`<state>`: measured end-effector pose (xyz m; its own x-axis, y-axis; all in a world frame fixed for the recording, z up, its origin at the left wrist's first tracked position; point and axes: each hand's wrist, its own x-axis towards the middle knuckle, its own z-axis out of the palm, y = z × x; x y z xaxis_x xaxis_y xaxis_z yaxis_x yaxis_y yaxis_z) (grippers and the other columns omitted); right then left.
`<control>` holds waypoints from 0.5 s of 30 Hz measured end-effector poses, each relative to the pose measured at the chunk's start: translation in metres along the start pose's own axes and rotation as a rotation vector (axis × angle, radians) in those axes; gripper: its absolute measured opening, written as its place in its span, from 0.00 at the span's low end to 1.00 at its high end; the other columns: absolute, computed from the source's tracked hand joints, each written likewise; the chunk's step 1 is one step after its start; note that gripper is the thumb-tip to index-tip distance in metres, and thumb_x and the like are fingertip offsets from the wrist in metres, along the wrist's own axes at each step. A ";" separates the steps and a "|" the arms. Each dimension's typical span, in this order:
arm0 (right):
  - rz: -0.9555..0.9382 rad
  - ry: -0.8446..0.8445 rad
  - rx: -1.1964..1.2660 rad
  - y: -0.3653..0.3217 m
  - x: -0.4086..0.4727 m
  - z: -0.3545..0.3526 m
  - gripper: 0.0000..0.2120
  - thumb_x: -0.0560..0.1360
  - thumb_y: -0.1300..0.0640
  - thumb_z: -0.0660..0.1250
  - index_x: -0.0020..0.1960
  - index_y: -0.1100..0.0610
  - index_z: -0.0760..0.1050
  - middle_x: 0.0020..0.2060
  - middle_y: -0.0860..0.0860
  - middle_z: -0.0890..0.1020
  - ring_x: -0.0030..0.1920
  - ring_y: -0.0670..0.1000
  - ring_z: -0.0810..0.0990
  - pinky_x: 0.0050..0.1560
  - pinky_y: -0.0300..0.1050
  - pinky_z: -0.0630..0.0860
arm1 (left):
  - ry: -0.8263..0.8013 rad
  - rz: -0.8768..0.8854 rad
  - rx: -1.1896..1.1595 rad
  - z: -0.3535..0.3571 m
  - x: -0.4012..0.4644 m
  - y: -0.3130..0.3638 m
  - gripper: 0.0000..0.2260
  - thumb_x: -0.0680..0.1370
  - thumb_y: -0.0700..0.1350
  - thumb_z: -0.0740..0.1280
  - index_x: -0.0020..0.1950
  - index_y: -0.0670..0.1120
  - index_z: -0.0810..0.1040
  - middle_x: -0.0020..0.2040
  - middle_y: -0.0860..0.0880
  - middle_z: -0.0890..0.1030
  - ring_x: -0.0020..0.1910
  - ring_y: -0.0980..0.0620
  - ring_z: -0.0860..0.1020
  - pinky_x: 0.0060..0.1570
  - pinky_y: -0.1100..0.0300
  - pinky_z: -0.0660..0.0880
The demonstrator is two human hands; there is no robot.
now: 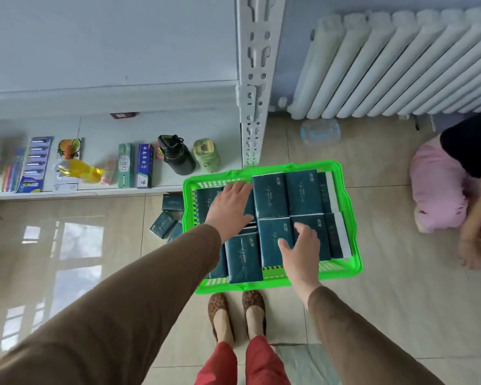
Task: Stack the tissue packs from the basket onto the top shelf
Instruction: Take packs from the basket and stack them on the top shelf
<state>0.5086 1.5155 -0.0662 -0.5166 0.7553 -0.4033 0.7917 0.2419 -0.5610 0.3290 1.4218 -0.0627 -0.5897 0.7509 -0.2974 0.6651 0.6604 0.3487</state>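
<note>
The task is looking barely begun. The green plastic basket [353,218] is sitting on the tiled floor [386,301] just in front of the person's feet, beside the white shelf upright [254,107], and it is still holding a near-full layer of dark teal tissue packs [270,195]: two rows lying flat, with a few more standing on edge along the basket's right wall.

The left hand [229,209] is lying flat, fingers straight and spread, on the packs in the basket's far-left corner; it is pressing or resting there, not gripping. The right hand [300,245] is reaching over the near row with fingers loosely spread, its fingertips touching the top of a pack near the middle of the basket; nothing is enclosed in it yet. Neither hand is carrying a pack.

The top shelf [109,51] is showing as a broad white surface at the upper left, and no tissue pack is visible on the part in view. The lower shelf [161,126] is carrying other goods: a black bottle [177,159], a green bottle [206,157], toothpaste boxes [135,169] and toothbrush packs [35,165]. A few loose tissue packs [167,220] are lying on the floor at the basket's left side, under the lower shelf's front edge.

So, judging by this, nearly all the stacking is remaining: every pack in the basket is still waiting to be lifted out. Another person [456,190] is crouching at the right edge.
</note>
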 end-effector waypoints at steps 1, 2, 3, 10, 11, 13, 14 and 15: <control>-0.009 0.049 0.000 -0.001 0.012 -0.002 0.25 0.76 0.58 0.71 0.71 0.61 0.69 0.65 0.58 0.73 0.66 0.59 0.70 0.68 0.52 0.67 | 0.018 0.023 0.031 0.003 0.011 0.003 0.37 0.70 0.52 0.75 0.75 0.48 0.63 0.71 0.48 0.68 0.69 0.45 0.65 0.67 0.49 0.68; -0.015 0.095 -0.005 -0.001 0.025 -0.004 0.27 0.76 0.58 0.72 0.71 0.62 0.68 0.65 0.59 0.73 0.67 0.60 0.69 0.69 0.53 0.66 | 0.029 0.047 0.067 0.006 0.021 0.006 0.39 0.70 0.53 0.76 0.76 0.48 0.61 0.72 0.48 0.67 0.70 0.45 0.64 0.68 0.50 0.66; -0.018 0.139 -0.019 -0.001 0.039 -0.007 0.29 0.75 0.58 0.72 0.72 0.64 0.67 0.66 0.60 0.72 0.67 0.61 0.69 0.70 0.53 0.65 | 0.034 0.070 0.103 0.010 0.030 0.010 0.41 0.69 0.54 0.76 0.77 0.48 0.60 0.73 0.48 0.66 0.71 0.45 0.63 0.69 0.50 0.65; 0.113 0.001 -0.129 0.012 0.116 -0.015 0.41 0.70 0.47 0.78 0.73 0.63 0.64 0.67 0.61 0.72 0.68 0.62 0.71 0.66 0.56 0.71 | -0.103 0.275 0.321 0.030 0.078 0.019 0.55 0.64 0.60 0.79 0.80 0.51 0.48 0.73 0.46 0.63 0.68 0.45 0.65 0.65 0.50 0.68; 0.103 -0.025 -0.188 0.012 0.120 -0.013 0.41 0.69 0.44 0.78 0.72 0.62 0.64 0.66 0.60 0.74 0.66 0.61 0.73 0.64 0.56 0.72 | -0.132 0.292 0.357 0.031 0.081 0.017 0.56 0.63 0.60 0.79 0.80 0.52 0.47 0.73 0.46 0.63 0.67 0.45 0.66 0.63 0.49 0.70; 0.078 -0.051 -0.289 0.011 0.125 -0.009 0.43 0.67 0.39 0.77 0.71 0.60 0.64 0.64 0.58 0.76 0.65 0.60 0.75 0.62 0.55 0.72 | -0.163 0.319 0.431 0.032 0.083 0.013 0.55 0.63 0.60 0.79 0.80 0.52 0.50 0.75 0.46 0.60 0.66 0.44 0.66 0.59 0.49 0.72; 0.071 -0.056 -0.318 0.009 0.127 -0.007 0.44 0.66 0.38 0.77 0.71 0.59 0.64 0.64 0.57 0.77 0.64 0.60 0.76 0.61 0.56 0.71 | -0.166 0.336 0.470 0.032 0.084 0.011 0.53 0.63 0.60 0.79 0.79 0.51 0.52 0.76 0.46 0.59 0.65 0.43 0.67 0.58 0.48 0.73; 0.066 -0.055 -0.338 0.008 0.129 -0.006 0.45 0.65 0.37 0.76 0.72 0.58 0.63 0.64 0.57 0.77 0.64 0.60 0.76 0.61 0.56 0.70 | -0.165 0.351 0.502 0.031 0.085 0.010 0.51 0.62 0.60 0.79 0.77 0.50 0.55 0.77 0.46 0.58 0.65 0.42 0.68 0.56 0.48 0.74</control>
<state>0.4506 1.6184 -0.1184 -0.4705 0.7441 -0.4743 0.8823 0.3887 -0.2654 0.2997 1.4921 -0.1122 -0.2451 0.8883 -0.3883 0.9636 0.2672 0.0030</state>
